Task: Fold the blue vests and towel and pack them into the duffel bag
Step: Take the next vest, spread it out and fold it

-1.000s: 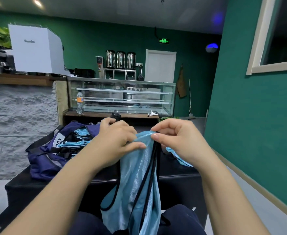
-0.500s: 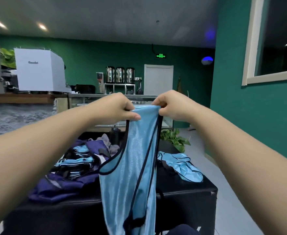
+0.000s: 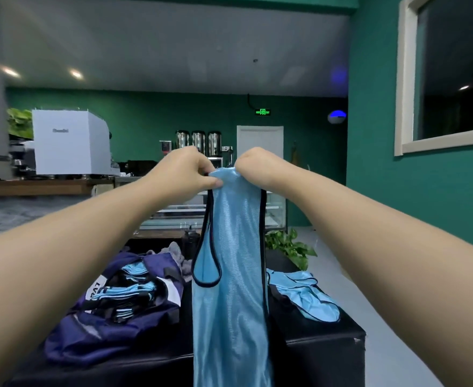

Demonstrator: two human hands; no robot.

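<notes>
Black bench [image 3: 319, 347] carries the goods. Navy duffel bag [image 3: 109, 328] sits toward its left edge, unzipped, with folded blue vests [image 3: 129, 289] stacked inside; exact count unclear, several layers. Gray towel [image 3: 175, 254] bunched at the bag's far end, touching it. 1 loose vest [image 3: 305, 297] lies crumpled near the bench's right edge, well apart from the bag. 1 held vest [image 3: 229, 275] hangs straight down in the air over the bench's near edge, between bag and loose vest, black trim along the armholes, lower end running out of view. 2 hands, both arms stretched forward and raised. Left hand [image 3: 186, 170] pinches the top of the held vest, thumb against curled fingers. Right hand [image 3: 255, 166] grips the same top edge just beside it, fingers curled over the fabric.
</notes>
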